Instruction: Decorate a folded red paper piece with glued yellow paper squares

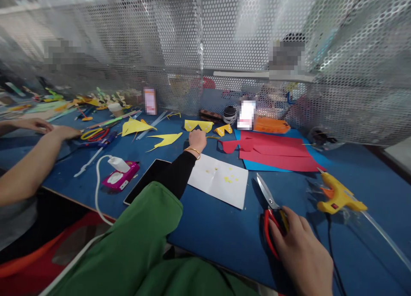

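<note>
My left hand point(197, 142) reaches to the middle of the table, fingers curled at the nose notch of yellow paper glasses point(190, 124) with pale dots. Its fingertips are partly hidden; they appear to pinch the lower edge. Smaller orange-yellow paper glasses point(224, 129) lie just right of it. Below the wrist is a white sheet point(221, 187) with yellow bits on it. Near the front edge my right hand point(300, 249) grips the red handles of scissors point(267, 193), blades pointing away and resting close to the table. Red paper glasses point(236, 146) lie on red paper sheets point(282, 154).
A yellow glue gun point(342, 195) with its cord lies at right. A tablet point(141, 189) and a magenta power socket point(121, 176) with a white cable are at left. Yellow paper pieces point(165, 140) lie behind. A co-worker's arms point(35, 159) work far left. A perforated metal screen point(180, 43) closes the back.
</note>
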{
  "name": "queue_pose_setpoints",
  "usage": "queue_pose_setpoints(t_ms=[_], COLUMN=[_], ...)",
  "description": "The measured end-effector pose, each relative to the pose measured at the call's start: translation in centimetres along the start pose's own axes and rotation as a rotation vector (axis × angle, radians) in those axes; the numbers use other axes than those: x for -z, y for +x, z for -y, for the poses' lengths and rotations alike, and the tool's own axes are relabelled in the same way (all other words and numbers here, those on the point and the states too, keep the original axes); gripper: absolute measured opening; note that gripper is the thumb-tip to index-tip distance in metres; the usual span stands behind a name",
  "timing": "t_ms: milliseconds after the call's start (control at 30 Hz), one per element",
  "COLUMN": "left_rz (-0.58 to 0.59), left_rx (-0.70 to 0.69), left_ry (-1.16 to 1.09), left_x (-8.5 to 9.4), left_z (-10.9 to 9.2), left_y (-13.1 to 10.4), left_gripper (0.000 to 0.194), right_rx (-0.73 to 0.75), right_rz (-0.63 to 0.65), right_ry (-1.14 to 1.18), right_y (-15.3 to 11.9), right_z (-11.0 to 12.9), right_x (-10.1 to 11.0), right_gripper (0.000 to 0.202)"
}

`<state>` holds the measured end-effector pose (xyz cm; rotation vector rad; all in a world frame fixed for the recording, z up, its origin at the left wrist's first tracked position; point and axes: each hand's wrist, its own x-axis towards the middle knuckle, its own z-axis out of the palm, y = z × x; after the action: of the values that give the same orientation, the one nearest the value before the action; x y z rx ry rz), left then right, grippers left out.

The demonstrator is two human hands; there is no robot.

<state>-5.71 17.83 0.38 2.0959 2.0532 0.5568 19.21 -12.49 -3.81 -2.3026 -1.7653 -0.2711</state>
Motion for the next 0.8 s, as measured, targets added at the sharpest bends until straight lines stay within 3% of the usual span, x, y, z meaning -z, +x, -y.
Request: queue_pose_setpoints(t_ms=[200,333,500,600,700,800], left_rz=[-0.059,-0.077,0.128,0.376,0.5,0.574], left_rx=[0.04,0.09,0.098,0.292,0.403,0.444], left_ry=[-0.204,-0.461,-0.829,-1.429,-1.541,-1.543], left_x=[1.7,4.3,6.5,5.8,4.2,2.9], left_z=[-0.5,-1.4,-3.5,-4.7,-5.5,-6.0], left_y=[0.1,-2.1,-8.2,-12.0,-14.8,-16.3], left_gripper=[0.013,0.015,0.018,0.008,0.013,0.011], right_rx=[-0.073,-0.195,-0.328,-0.361,-0.309,-0.286], right_rz=[-0.07,-0.101,-0.067,0.025,0.208,0.21], right_ry=[0.228,0.581,1.06,1.329,1.526,1.579], right_y=[-0.1,0.2,0.4,0.9,2.2,3.9], right_z=[-0.6,-0.9,-0.2,0.8,2.3,4.0], right_x=[-0.9,-1.3,0.3,2.3,3.9,4.4], right_gripper=[0.059,0.066,0.062,0.057,0.052,0.058])
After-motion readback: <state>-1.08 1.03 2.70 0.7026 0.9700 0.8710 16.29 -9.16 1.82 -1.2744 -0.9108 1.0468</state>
